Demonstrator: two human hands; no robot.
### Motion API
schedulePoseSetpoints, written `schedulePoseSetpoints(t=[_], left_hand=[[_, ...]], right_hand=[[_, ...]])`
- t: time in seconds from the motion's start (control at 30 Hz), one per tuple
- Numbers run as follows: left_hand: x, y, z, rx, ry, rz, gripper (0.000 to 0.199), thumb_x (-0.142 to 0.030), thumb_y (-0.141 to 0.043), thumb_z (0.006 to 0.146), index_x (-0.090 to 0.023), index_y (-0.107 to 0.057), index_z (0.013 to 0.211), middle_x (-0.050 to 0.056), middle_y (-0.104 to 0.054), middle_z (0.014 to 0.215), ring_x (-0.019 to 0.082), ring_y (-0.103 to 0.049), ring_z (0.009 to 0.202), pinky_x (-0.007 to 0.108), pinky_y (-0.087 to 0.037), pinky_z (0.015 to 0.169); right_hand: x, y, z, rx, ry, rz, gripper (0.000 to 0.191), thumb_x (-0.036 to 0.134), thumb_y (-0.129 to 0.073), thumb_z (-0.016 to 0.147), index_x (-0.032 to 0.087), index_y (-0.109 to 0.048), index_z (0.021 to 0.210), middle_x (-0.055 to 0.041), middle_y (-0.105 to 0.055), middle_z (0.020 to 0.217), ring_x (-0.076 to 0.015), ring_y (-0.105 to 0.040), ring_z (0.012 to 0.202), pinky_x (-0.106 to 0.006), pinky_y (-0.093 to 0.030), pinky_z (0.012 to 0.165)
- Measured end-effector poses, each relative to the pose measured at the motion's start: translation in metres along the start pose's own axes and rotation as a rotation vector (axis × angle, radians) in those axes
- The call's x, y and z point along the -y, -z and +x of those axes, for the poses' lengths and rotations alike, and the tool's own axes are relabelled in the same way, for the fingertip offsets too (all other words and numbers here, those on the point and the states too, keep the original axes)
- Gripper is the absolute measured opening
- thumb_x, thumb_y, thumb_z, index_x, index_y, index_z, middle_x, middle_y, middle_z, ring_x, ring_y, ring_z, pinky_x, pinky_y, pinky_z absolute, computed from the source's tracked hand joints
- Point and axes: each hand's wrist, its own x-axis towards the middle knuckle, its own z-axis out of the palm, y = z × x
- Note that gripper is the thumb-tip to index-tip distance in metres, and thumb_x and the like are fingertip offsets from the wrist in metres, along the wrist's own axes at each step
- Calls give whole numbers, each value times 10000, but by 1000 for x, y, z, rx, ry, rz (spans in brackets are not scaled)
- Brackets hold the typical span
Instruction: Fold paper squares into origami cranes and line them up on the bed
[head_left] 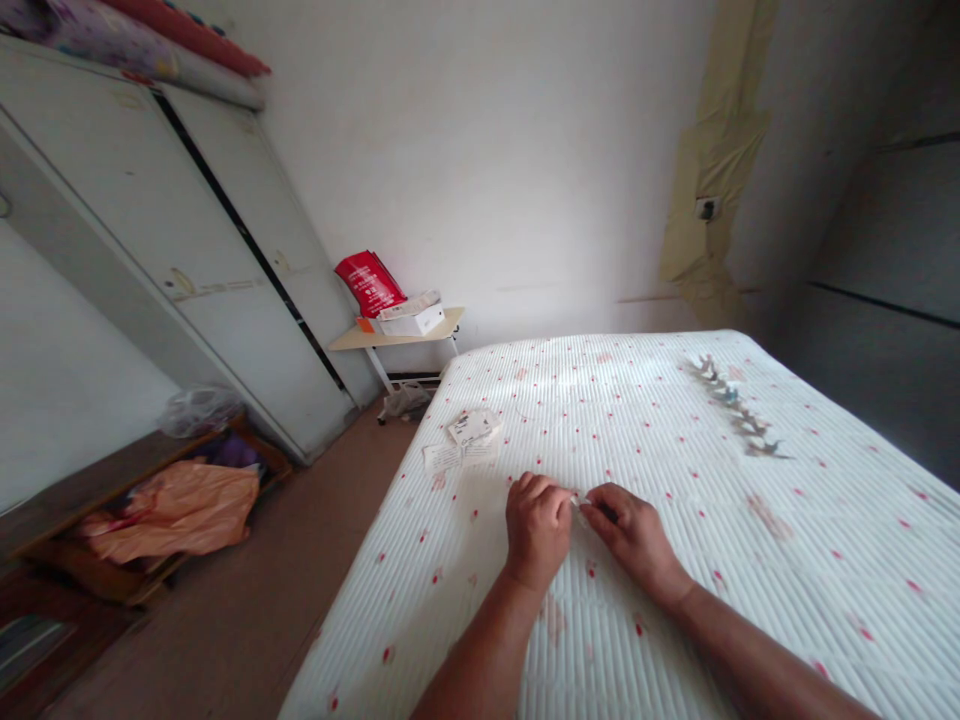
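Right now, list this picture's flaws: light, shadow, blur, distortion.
Head view: a bright patch on the far part of the bed; upper right in deep shadow; cabinet slanted and stretched. Same view: the pale piece between left hand and right hand too small and blurred to identify.

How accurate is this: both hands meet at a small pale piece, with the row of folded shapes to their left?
Only the side is wrong: the head view shows the folded shapes to the hands' right. Left hand and right hand do meet at the small pale piece.
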Motion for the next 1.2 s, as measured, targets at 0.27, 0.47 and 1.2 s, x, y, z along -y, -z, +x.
schedulePoseSetpoints(t=[0.27, 0.47, 1.2], left_hand=[[3, -2, -1, 36, 52, -91, 163, -85, -535, 740, -197, -651, 759, 30, -636, 748, 172, -525, 776, 315, -401, 765], [8, -3, -6, -1, 230, -165, 255, -69, -524, 701, -196, -638, 890, 28, -639, 799, 172, -548, 811, 318, -435, 780], [-21, -22, -8, 251, 269, 38, 157, -331, -675, 628, -215, -655, 733, 48, -609, 807, 239, -509, 837, 337, -335, 713]], right_hand=[[-3, 0, 0, -38, -34, 22, 192, 292, -469, 814, 190, -574, 690, -16, -604, 651, -145, -567, 600, -243, -429, 566], [0, 5, 1, -41, -44, 4, 219, 321, -458, 808, 194, -585, 682, -23, -621, 649, -153, -582, 598, -248, -433, 552], [-11, 11, 13, -27, -278, 9, 231, 302, -463, 755, 187, -555, 577, 13, -562, 533, -134, -523, 516, -228, -370, 496]])
